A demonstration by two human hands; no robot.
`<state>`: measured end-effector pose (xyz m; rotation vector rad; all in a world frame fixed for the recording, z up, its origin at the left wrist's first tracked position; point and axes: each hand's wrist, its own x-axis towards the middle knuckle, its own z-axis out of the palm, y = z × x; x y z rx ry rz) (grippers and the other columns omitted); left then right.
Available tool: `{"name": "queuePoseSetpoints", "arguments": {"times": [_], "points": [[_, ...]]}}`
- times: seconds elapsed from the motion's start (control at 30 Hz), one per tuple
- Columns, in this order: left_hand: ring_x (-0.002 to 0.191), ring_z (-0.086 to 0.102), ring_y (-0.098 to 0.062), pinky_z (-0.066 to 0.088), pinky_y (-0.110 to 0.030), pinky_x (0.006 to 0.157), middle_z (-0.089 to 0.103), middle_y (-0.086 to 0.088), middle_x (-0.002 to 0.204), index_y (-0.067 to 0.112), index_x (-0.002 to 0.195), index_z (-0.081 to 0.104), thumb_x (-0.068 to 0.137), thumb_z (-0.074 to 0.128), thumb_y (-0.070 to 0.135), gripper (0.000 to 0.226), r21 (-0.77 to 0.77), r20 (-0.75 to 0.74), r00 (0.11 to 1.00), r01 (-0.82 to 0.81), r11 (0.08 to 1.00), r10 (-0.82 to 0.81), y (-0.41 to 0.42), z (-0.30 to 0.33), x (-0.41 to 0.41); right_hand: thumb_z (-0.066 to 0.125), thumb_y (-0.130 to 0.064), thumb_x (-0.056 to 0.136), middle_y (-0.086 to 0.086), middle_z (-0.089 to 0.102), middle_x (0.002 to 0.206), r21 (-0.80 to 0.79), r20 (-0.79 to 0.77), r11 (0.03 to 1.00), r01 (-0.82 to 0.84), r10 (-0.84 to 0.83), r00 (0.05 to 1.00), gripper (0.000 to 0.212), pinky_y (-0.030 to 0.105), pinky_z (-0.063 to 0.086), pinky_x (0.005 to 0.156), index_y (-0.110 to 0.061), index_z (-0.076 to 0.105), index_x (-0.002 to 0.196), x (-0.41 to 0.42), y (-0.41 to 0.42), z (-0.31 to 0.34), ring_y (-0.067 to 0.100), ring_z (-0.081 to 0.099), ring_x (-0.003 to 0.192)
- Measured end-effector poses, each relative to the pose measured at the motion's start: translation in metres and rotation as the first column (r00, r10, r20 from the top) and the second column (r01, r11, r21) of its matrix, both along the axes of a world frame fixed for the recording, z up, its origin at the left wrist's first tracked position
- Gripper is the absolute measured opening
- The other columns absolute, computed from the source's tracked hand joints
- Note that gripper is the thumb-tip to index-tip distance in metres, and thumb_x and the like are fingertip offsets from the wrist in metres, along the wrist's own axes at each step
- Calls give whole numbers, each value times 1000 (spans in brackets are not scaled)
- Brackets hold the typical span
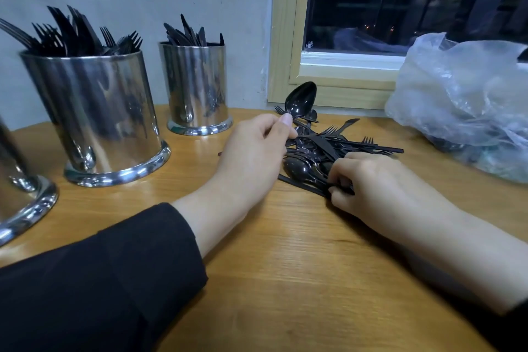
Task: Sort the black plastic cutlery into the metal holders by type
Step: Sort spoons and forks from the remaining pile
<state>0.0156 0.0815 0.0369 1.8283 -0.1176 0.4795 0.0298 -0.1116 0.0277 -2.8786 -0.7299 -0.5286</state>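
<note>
- Holder edge (20, 197): a polished steel cylinder with a flared foot, cut off by the left border; its contents cannot be seen.
- Fork holder (94, 117): a wide, mirror-bright steel drum on a rolled base, packed with thin black plastic forks, tines up, and a few flat blades among them.
- Knife holder (197, 88): a narrower shiny cylinder near the grey wall, with pointed black knife blades standing in it.
- Table (271, 280): smooth round wood with a warm grain.
- Left hand (254, 151): black sleeve on the forearm; thumb and fingers pinch the neck of a glossy black spoon (301, 100), its oval bowl raised above the pile.
- Pile (337, 146): tangled black spoons, forks and knives lying flat on the table, between the hands.
- Right hand (380, 180): resting on the table, its fingers curled round slim handles at the pile's near edge.
- Bag (463, 100): crinkled clear plastic, slumped under the window (400, 8) with its pale wooden frame.
</note>
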Motion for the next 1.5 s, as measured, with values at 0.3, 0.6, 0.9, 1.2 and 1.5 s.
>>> {"name": "queuePoseSetpoints", "arguments": {"times": [0.3,0.6,0.9,1.2,1.5], "points": [[42,35,-9,29,-23,42,46,6,55,19,87,69,107,49,36,33,-46,-8,1000,16,999,-16,0,2,-2,64,-32,89,-12,60,88,63,-57,998,28,-25,998,6,34,51,79,-26,67,90,-5,1,5,15,59,87],[52,43,-9,36,-29,54,49,11,60,25,92,71,106,48,44,33,-145,-73,997,-29,989,18,2,-3,3,66,-28,87,-12,66,72,341,-123,929,145,-109,986,8,20,46,62,-27,66,79,-2,-5,7,3,59,71],[45,31,-7,25,-20,38,41,6,62,12,99,64,105,56,39,29,-485,-239,963,-6,874,-126,-4,-11,2,66,-20,93,-11,50,43,702,-263,688,185,9,965,17,13,24,35,-14,69,78,-1,-9,11,5,34,32],[43,26,-6,23,-20,39,36,6,63,16,93,55,102,62,36,23,-547,-269,926,81,833,-267,-42,-16,-3,67,-19,89,2,64,58,781,-264,609,137,123,957,15,13,32,44,-15,70,75,-7,13,8,3,43,43],[46,26,-8,23,-20,39,36,10,57,14,93,55,102,62,29,19,-547,-220,936,116,829,-276,-41,-17,-4,67,-24,92,0,69,66,726,-228,682,87,119,966,15,22,42,52,-19,67,77,-13,18,7,7,53,50]]}}
